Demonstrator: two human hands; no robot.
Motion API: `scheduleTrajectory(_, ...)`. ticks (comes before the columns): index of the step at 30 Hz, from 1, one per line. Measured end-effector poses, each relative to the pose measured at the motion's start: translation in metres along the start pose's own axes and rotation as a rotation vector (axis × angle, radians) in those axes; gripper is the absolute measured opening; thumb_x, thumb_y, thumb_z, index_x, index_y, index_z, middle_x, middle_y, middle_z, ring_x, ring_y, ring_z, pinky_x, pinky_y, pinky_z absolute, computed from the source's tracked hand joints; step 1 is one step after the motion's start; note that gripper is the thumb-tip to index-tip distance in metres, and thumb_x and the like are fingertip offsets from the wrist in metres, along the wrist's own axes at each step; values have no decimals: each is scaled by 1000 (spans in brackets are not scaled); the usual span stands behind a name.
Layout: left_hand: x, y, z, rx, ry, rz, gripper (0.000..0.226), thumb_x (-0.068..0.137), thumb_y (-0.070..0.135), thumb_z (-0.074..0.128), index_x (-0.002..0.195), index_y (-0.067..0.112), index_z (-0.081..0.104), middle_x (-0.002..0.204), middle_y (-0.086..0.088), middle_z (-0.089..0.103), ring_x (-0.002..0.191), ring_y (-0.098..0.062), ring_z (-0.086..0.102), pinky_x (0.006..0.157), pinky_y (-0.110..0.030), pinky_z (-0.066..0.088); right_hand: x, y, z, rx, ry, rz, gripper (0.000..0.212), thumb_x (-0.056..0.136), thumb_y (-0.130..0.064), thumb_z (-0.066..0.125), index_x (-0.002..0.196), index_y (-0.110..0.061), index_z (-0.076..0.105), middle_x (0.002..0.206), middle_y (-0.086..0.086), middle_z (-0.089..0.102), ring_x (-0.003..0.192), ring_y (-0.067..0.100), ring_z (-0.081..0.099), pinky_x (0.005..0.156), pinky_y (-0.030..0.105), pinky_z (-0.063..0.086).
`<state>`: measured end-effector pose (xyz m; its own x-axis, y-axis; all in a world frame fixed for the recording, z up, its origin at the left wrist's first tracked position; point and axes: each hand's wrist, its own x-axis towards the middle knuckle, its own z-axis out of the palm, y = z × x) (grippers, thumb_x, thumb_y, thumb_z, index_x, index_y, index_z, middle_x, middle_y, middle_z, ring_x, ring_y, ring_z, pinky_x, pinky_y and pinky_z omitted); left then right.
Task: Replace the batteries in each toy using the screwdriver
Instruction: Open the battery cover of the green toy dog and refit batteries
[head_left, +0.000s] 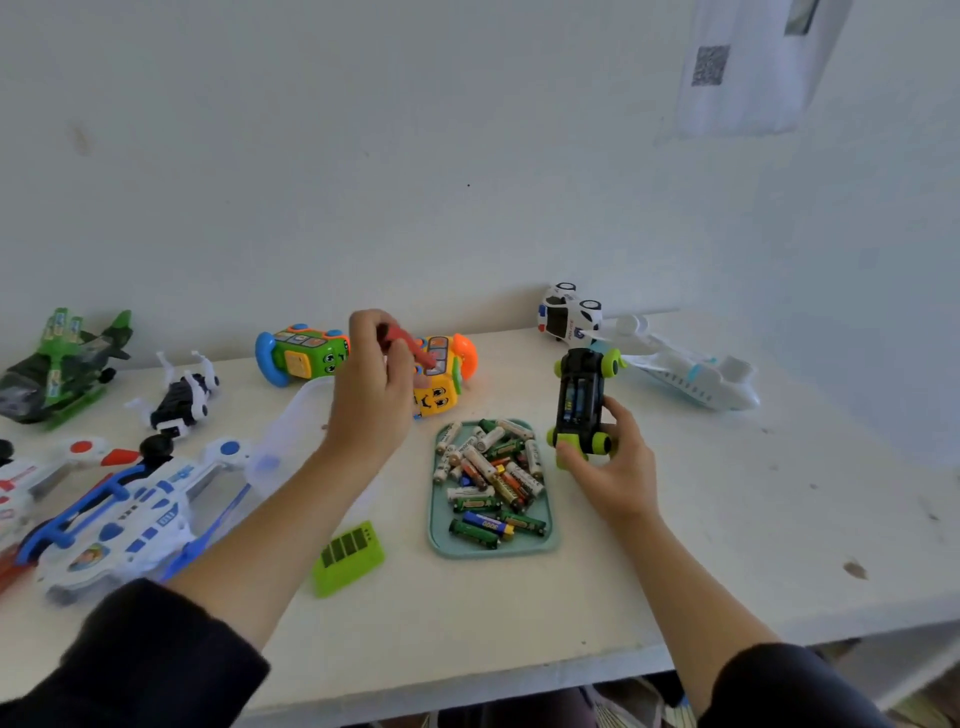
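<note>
Head view: my right hand (613, 467) grips the black car with lime-green wheels (582, 402), tipped up on its rear end on the white table (727, 519), underside facing me with batteries showing in the open compartment. My left hand (371, 392) is raised, fingers pinched around the red screwdriver (410, 345). Between my arms sits the teal tray (548, 543) of loose batteries (491, 475), and the green cover (347, 560) lies left of it. Other toys line the wall.
</note>
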<state>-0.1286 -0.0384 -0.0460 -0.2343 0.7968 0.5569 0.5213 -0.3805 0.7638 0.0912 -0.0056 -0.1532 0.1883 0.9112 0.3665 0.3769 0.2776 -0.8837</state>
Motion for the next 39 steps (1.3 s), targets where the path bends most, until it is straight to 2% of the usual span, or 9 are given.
scheduleTrajectory(3, 1, 31, 36, -428, 38, -271, 24, 97, 6, 28, 89, 27, 37, 85, -12, 62, 63, -27, 67, 45, -29, 49, 1, 4, 1, 33, -28, 19, 75, 67, -39, 70, 135, -28, 41, 94, -8, 63, 93, 13, 59, 82, 26, 40)
scheduleTrajectory(7, 0, 43, 71, -533, 50, -352, 12, 96, 6, 36, 99, 17, 37, 78, -13, 56, 54, -18, 56, 42, -27, 49, 2, 4, 2, 33, -60, 0, 83, 64, -43, 63, 141, -26, 35, 95, -8, 62, 90, 12, 57, 79, 24, 39)
scheduleTrajectory(11, 1, 38, 86, -460, 120, -217, 13, 97, 7, 44, 103, 15, 37, 75, -4, 54, 54, -13, 54, 48, -29, 53, 4, 5, 2, 42, -70, -52, 72, 69, -38, 65, 136, -37, 40, 89, -7, 65, 80, 10, 60, 70, 17, 44)
scheduleTrajectory(15, 0, 31, 92, -409, 127, -145, 11, 98, 9, 44, 96, 16, 37, 75, -4, 55, 54, -13, 56, 52, -32, 54, 5, 4, 1, 24, -80, -108, 66, 78, -23, 70, 126, -52, 36, 81, -6, 66, 71, 10, 57, 67, 19, 48)
scheduleTrajectory(21, 1, 28, 96, -417, 123, -81, 22, 97, 7, 45, 86, 25, 37, 72, -3, 56, 49, -11, 55, 54, -35, 55, 9, 9, 2, 2, -85, -120, 68, 79, -23, 69, 135, -41, 36, 81, -2, 65, 73, 13, 56, 68, 21, 48)
scheduleTrajectory(25, -2, 28, 100, -365, 102, -14, 22, 97, 7, 45, 87, 25, 37, 71, -2, 56, 49, -10, 55, 54, -36, 55, 9, 9, 2, -2, -96, -109, 71, 79, -24, 68, 142, -30, 36, 81, -3, 64, 72, 10, 53, 65, 12, 44)
scheduleTrajectory(29, -3, 27, 105, -241, 76, 173, 15, 96, 9, 46, 92, 19, 36, 70, -3, 55, 51, -11, 56, 52, -41, 55, 10, 10, 2, 11, -101, -82, 77, 72, -39, 61, 143, -29, 35, 81, -2, 65, 75, 12, 56, 68, 16, 47)
scheduleTrajectory(33, -6, 28, 109, -121, 24, 384, 10, 94, 28, 43, 93, 23, 35, 73, -6, 57, 57, -16, 58, 52, -38, 53, 11, 10, 2, 35, -103, -90, 80, 68, -45, 57, 143, -28, 35, 78, -4, 65, 71, 10, 55, 66, 14, 47)
scheduleTrajectory(39, -4, 24, 111, -111, 64, 394, 12, 94, 28, 43, 94, 21, 34, 71, -8, 57, 55, -20, 59, 49, -42, 52, 11, 10, 2, 19, -104, -93, 80, 72, -39, 61, 145, -25, 33, 80, -8, 64, 71, 2, 54, 65, 6, 42)
